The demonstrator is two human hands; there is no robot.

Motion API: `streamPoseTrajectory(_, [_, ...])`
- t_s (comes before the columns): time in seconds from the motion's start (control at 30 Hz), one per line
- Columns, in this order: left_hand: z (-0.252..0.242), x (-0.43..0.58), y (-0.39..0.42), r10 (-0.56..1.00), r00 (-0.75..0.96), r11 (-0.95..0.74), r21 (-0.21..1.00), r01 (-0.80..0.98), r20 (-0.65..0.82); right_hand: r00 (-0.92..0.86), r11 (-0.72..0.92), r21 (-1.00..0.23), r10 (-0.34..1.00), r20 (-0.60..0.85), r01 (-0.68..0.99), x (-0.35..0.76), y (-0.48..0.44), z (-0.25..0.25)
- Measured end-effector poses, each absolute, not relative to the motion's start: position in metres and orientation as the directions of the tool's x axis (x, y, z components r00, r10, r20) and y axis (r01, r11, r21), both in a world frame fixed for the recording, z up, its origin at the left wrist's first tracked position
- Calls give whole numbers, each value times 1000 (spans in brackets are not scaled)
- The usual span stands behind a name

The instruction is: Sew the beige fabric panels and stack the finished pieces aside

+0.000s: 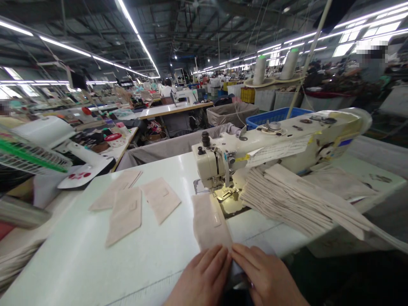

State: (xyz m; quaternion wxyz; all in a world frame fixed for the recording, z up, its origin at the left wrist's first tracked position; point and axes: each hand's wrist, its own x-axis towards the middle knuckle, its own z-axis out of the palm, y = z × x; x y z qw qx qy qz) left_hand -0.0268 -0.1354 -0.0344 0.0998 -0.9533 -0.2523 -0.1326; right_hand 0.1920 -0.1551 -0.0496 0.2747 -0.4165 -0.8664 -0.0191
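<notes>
A beige fabric piece with a small label lies on the white sewing table, its far end close to the presser foot of the sewing machine. My left hand is closed on its near edge, fingers together and thumb hidden. Beside it, nearly touching, my right hand pinches the near right corner; its lower fingers curl out of sight. Left of this piece, flat on the table, are more labelled beige pieces. A thick stack of folded beige pieces sits right of the needle area.
Two thread cones stand on a holder behind the machine. Beyond the table are a blue basket and grey fabric-lined bins. A white fan stands at left. A ruler strip runs along the near table edge.
</notes>
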Motion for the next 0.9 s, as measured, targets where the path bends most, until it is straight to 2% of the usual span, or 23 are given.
streamPoseTrajectory(0.13, [-30, -30, -129, 430, 856, -860, -158, 485, 287, -483, 633, -222, 734, 478, 742, 190, -150, -46])
streamPoseTrajectory(0.43, [-26, -29, -116, 481, 827, -865, 4, 502, 292, -415, 568, -294, 794, 445, 769, 184, -139, -48])
streamPoseTrajectory(0.9, [-13, -28, -91, 509, 822, -855, 41, 517, 255, -426, 517, -291, 845, 323, 805, 179, -118, -45])
